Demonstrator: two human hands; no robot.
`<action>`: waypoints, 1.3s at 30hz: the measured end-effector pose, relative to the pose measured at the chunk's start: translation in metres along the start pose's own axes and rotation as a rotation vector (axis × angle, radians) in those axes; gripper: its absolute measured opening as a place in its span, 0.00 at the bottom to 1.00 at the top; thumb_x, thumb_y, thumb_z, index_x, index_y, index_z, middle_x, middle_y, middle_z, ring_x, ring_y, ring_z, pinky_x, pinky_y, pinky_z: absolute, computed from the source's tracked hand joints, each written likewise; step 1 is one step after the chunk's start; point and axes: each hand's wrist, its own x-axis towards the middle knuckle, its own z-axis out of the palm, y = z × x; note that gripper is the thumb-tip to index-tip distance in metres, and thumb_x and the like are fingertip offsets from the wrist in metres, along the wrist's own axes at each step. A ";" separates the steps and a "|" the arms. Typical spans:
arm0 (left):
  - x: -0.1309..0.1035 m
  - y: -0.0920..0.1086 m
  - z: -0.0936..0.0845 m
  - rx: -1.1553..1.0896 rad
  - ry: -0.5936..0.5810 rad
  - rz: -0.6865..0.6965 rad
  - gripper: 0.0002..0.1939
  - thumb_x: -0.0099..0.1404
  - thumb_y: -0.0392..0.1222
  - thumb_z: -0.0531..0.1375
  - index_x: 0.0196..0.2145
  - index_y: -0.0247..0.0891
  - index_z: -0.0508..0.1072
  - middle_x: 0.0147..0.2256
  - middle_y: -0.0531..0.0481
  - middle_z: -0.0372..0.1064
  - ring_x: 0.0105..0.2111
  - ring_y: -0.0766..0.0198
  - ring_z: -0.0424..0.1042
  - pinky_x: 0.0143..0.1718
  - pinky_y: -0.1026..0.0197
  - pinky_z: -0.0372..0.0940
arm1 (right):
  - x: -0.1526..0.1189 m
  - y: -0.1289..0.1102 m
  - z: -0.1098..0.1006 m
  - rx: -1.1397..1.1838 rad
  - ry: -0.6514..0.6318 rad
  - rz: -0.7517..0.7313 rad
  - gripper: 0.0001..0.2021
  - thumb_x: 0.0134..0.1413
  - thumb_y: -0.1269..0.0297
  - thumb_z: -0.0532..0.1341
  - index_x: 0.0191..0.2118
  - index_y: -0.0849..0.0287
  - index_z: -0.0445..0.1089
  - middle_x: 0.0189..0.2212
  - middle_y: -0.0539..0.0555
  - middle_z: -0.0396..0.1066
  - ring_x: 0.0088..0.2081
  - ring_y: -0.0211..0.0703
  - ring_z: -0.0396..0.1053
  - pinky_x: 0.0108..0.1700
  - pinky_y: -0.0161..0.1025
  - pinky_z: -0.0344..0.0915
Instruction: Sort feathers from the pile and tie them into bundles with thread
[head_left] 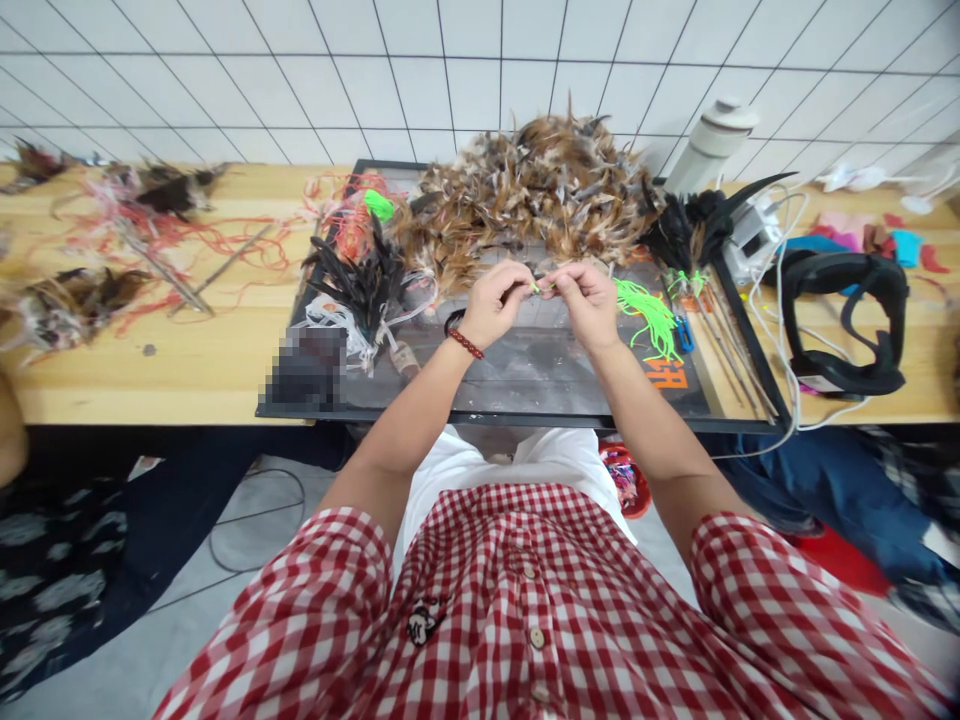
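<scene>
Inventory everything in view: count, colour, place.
Wall: one, white-tiled, back
Table: one, pale wood, against wall
Tray: one, black-rimmed, table centre
Feather pile: one, brown, tray's back
Feather bunches: two, black, tray's left and right
Feather heaps: several, brown and black, table's left
Strings: many, reddish, tray's back left, table's left
Green bundles: two, bright green, tray's right and back left
Sticks: several, brown, tray's right
Flask: one, white, behind tray's right
Headset-like frame: one, black, table's right
Basin: one, red, beneath table
Neighbours: at least two, blue legwear, either side
Shirt: one, red-white, own torso
Left hand: one, bare, over tray, pinching green strand
Right hand: one, bare, over tray, likewise pinching
</scene>
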 end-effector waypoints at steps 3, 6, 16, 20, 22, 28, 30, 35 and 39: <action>-0.001 -0.010 0.002 -0.008 0.027 -0.017 0.16 0.69 0.54 0.59 0.31 0.40 0.75 0.37 0.45 0.76 0.44 0.58 0.73 0.52 0.52 0.64 | -0.002 -0.005 0.000 -0.069 -0.065 -0.030 0.20 0.56 0.40 0.64 0.32 0.55 0.74 0.27 0.48 0.75 0.30 0.35 0.73 0.38 0.36 0.73; -0.006 -0.020 0.009 -0.070 0.028 -0.199 0.12 0.62 0.48 0.67 0.27 0.38 0.75 0.35 0.46 0.76 0.38 0.61 0.73 0.44 0.57 0.66 | -0.001 0.004 -0.001 -0.030 -0.073 0.119 0.23 0.51 0.37 0.66 0.31 0.56 0.73 0.25 0.48 0.75 0.27 0.35 0.73 0.35 0.35 0.73; -0.007 -0.003 0.019 -0.566 0.062 -0.802 0.12 0.62 0.42 0.68 0.29 0.36 0.69 0.22 0.58 0.68 0.17 0.77 0.59 0.19 0.71 0.52 | 0.003 0.027 -0.001 0.204 0.040 0.671 0.16 0.46 0.55 0.75 0.30 0.59 0.71 0.22 0.46 0.73 0.24 0.31 0.71 0.30 0.29 0.72; -0.005 0.002 0.016 -0.569 0.038 -0.805 0.13 0.64 0.41 0.66 0.29 0.36 0.66 0.25 0.56 0.73 0.15 0.77 0.60 0.16 0.71 0.53 | 0.004 0.025 0.001 0.057 0.068 0.584 0.13 0.45 0.57 0.74 0.28 0.60 0.72 0.19 0.45 0.70 0.22 0.30 0.66 0.27 0.29 0.66; -0.005 0.002 0.017 -0.526 0.012 -0.809 0.12 0.63 0.36 0.67 0.28 0.36 0.67 0.23 0.57 0.71 0.15 0.77 0.61 0.16 0.71 0.53 | 0.004 0.026 -0.001 -0.067 0.038 0.469 0.13 0.45 0.57 0.73 0.27 0.60 0.74 0.20 0.46 0.70 0.22 0.32 0.66 0.27 0.31 0.64; -0.003 0.006 0.017 -0.430 -0.062 -0.891 0.10 0.62 0.28 0.65 0.25 0.32 0.72 0.18 0.57 0.69 0.15 0.77 0.63 0.18 0.72 0.59 | 0.000 0.025 -0.006 -0.365 -0.070 0.127 0.06 0.51 0.60 0.69 0.29 0.57 0.79 0.26 0.50 0.75 0.30 0.38 0.70 0.37 0.38 0.66; -0.002 0.008 0.016 -0.418 -0.107 -0.913 0.09 0.61 0.25 0.64 0.24 0.31 0.73 0.17 0.56 0.69 0.16 0.76 0.65 0.19 0.71 0.62 | 0.000 0.025 -0.007 -0.440 -0.064 0.020 0.05 0.51 0.62 0.69 0.28 0.56 0.79 0.29 0.51 0.75 0.34 0.40 0.70 0.40 0.40 0.67; -0.003 0.010 0.017 -0.359 -0.153 -0.934 0.12 0.61 0.23 0.63 0.21 0.30 0.72 0.15 0.56 0.66 0.16 0.75 0.65 0.20 0.70 0.62 | 0.003 0.032 -0.007 -0.500 -0.148 -0.069 0.09 0.53 0.57 0.69 0.28 0.55 0.79 0.31 0.51 0.70 0.36 0.41 0.68 0.41 0.42 0.68; -0.001 0.012 0.016 -0.431 -0.080 -0.992 0.14 0.64 0.25 0.61 0.21 0.31 0.71 0.16 0.56 0.67 0.15 0.76 0.64 0.19 0.71 0.60 | 0.007 0.043 -0.013 -0.448 -0.094 -0.105 0.12 0.62 0.55 0.61 0.39 0.55 0.79 0.38 0.54 0.75 0.41 0.44 0.72 0.48 0.45 0.70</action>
